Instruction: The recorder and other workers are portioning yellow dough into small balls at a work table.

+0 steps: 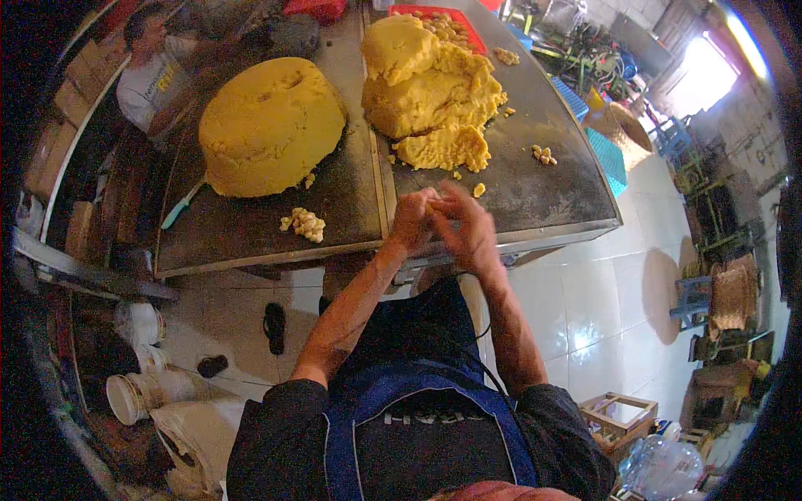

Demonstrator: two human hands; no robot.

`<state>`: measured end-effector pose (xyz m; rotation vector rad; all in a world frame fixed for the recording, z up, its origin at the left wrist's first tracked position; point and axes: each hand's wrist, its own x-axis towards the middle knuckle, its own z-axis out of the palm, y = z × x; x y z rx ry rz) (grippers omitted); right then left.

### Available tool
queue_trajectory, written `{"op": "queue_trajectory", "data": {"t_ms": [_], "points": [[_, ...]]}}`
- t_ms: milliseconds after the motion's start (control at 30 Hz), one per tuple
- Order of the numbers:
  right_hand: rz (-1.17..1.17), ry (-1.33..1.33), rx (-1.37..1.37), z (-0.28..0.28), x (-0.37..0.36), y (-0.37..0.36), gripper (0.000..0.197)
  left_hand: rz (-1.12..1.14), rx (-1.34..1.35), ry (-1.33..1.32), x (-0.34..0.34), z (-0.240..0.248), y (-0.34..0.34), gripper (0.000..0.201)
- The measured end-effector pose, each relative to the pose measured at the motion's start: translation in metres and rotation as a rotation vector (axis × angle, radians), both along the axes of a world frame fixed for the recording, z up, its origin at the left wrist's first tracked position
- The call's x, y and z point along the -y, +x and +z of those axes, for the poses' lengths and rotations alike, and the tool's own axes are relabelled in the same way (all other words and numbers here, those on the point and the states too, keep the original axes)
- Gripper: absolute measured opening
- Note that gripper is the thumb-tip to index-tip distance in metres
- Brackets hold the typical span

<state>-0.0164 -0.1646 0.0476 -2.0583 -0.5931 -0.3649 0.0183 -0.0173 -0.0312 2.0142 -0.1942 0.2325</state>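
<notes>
My left hand (pixel 413 220) and my right hand (pixel 469 230) meet above the table's near edge. The left fingers are closed around something too small or hidden to make out. Motion smears the right fingers, which lie against the left hand. Just beyond them sits a torn, lumpy mound of yellow dough (pixel 430 100), its ragged lower flap reaching toward my hands. A smoother, rounded block of yellow dough (pixel 269 125) stands to the left. Small yellow crumbs (pixel 479 190) lie by my right hand. Pale nut-like pieces form a pile (pixel 306 224) at left and a smaller cluster (pixel 543 154) at right.
A red tray (pixel 475 36) of small rounded pieces stands behind the torn mound. A knife with a pale blue handle (pixel 177 210) lies by the left block. Another person (pixel 154 79) is at the far left. White buckets (pixel 134 397) stand on the floor below.
</notes>
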Motion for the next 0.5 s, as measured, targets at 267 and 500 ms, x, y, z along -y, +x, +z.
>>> {"op": "queue_trajectory", "data": {"t_ms": [267, 500], "points": [[-0.061, -0.103, -0.095, -0.003, -0.008, 0.006, 0.046, -0.094, 0.081, -0.218, -0.008, 0.004, 0.003, 0.041], [-0.114, 0.126, -0.302, -0.005, -0.002, 0.009, 0.055, -0.022, 0.050, -0.175, -0.006, 0.005, 0.002, 0.034]]}}
